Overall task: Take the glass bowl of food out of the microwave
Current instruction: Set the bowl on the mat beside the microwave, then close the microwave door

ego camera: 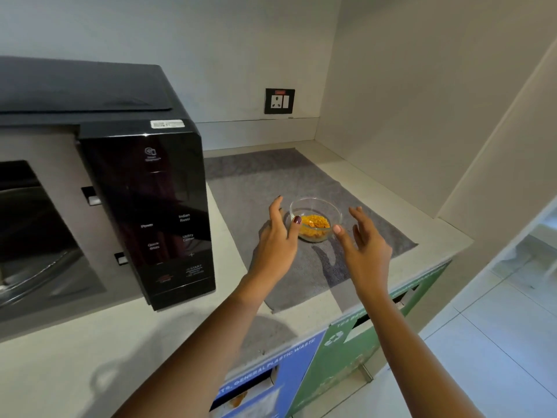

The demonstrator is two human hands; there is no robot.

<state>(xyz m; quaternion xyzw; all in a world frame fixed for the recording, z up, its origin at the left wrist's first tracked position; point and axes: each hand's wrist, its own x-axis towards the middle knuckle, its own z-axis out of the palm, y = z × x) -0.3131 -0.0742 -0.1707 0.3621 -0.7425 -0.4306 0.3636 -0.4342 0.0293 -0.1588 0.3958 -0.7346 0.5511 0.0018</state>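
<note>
A small clear glass bowl (316,219) with orange-yellow food in it stands on a grey cloth (256,182) on the counter, to the right of the black microwave (144,206). The microwave door is open and its dark cavity shows at the left edge. My left hand (278,236) is just left of the bowl, fingers spread, thumb close to the rim. My right hand (363,239) is just right of it, fingers apart, thumb near the rim. Neither hand grips the bowl.
The pale countertop (120,342) ends at a front edge above blue and green waste-bin panels (286,366). A wall socket (279,101) is on the back wall. A side wall closes the counter on the right; tiled floor lies beyond.
</note>
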